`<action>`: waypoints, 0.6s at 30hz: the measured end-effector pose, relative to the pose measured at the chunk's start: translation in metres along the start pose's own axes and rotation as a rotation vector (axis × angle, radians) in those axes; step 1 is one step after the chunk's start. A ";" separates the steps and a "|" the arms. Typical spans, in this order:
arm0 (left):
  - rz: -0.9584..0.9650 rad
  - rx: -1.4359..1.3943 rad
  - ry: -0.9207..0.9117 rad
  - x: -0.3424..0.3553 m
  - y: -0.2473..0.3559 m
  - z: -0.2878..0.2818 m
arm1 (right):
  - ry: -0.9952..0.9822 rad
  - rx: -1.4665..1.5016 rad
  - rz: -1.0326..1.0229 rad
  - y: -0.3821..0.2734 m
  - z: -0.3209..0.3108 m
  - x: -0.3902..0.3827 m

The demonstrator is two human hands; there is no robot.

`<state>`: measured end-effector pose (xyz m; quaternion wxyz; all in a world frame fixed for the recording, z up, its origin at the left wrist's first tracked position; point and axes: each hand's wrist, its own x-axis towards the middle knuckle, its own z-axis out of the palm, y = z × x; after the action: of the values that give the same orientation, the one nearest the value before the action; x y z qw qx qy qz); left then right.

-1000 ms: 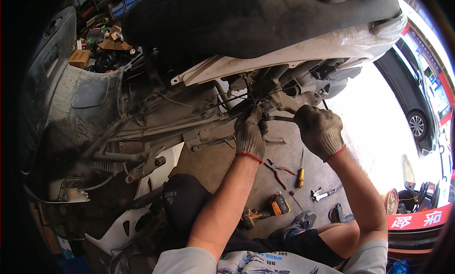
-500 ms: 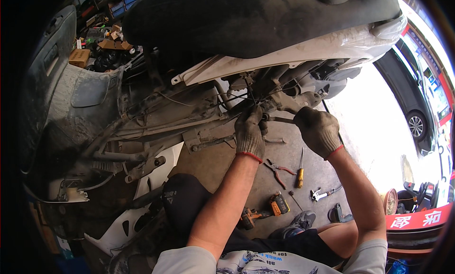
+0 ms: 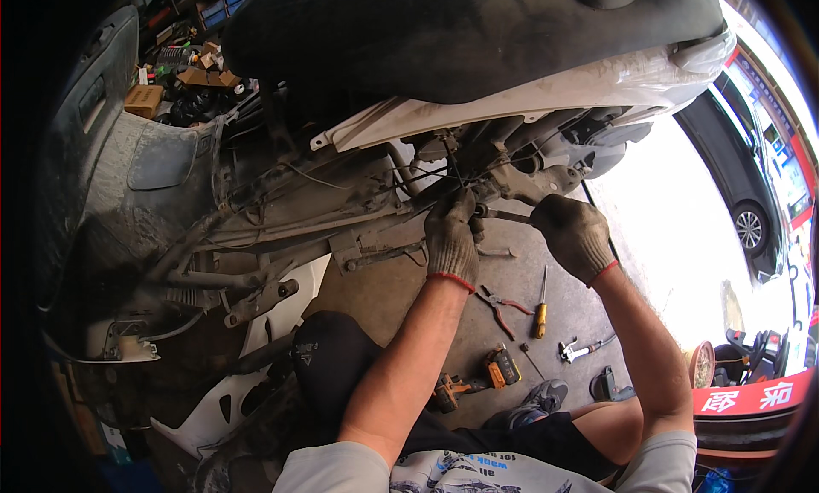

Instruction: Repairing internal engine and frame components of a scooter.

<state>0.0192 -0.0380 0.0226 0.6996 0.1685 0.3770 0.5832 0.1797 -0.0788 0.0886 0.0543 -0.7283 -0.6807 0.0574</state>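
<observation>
Head view is showing the right grip (image 3: 576, 234) clasping the handle of a dark wrench (image 3: 512, 217), whose far end is sitting just beside the left grip (image 3: 451, 237). The left grip is resting up against dusty suspension parts (image 3: 525, 182); its fingertips are hiding, so I cannot tell what it is holding. Below and between both grips, red-handled pliers (image 3: 515, 305) and a yellow-handled screwdriver (image 3: 541, 320) are lying on the floor (image 3: 401, 292). Above them, a white panel (image 3: 478, 109) is stretching across.

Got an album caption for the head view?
Gloved right hand gripping a wrench-like tool, left hand at a vehicle's metal parts, pliers and yellow-handled screwdriver on the floor.
</observation>
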 end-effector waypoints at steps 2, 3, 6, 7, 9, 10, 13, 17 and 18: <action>0.001 0.014 -0.006 0.000 0.001 0.001 | 0.007 0.005 -0.003 0.003 0.002 0.001; -0.007 0.002 0.011 -0.001 0.001 0.002 | 0.013 0.011 -0.006 0.004 0.003 0.001; 0.016 -0.010 0.005 0.001 -0.003 0.001 | 0.020 -0.018 -0.027 0.003 0.002 0.000; 0.045 -0.010 -0.018 0.002 -0.005 0.001 | 0.020 -0.017 -0.028 0.001 -0.001 -0.001; 0.056 -0.008 -0.029 0.002 -0.007 -0.001 | 0.032 -0.072 -0.022 -0.008 -0.009 -0.007; 0.067 -0.006 -0.041 0.002 -0.007 -0.002 | 0.035 -0.070 -0.025 -0.011 -0.009 -0.009; 0.053 0.051 0.021 0.004 -0.014 -0.011 | 0.087 -0.173 -0.060 -0.024 -0.009 -0.015; 0.024 0.081 0.052 0.007 -0.022 -0.021 | 0.107 -0.215 -0.096 -0.030 -0.006 -0.018; 0.043 0.093 0.049 0.009 -0.023 -0.025 | 0.100 -0.215 -0.115 -0.030 -0.004 -0.016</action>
<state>0.0173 -0.0408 -0.0124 0.6688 0.1945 0.4171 0.5839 0.1497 -0.0927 0.0971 0.0133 -0.6918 -0.7198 -0.0554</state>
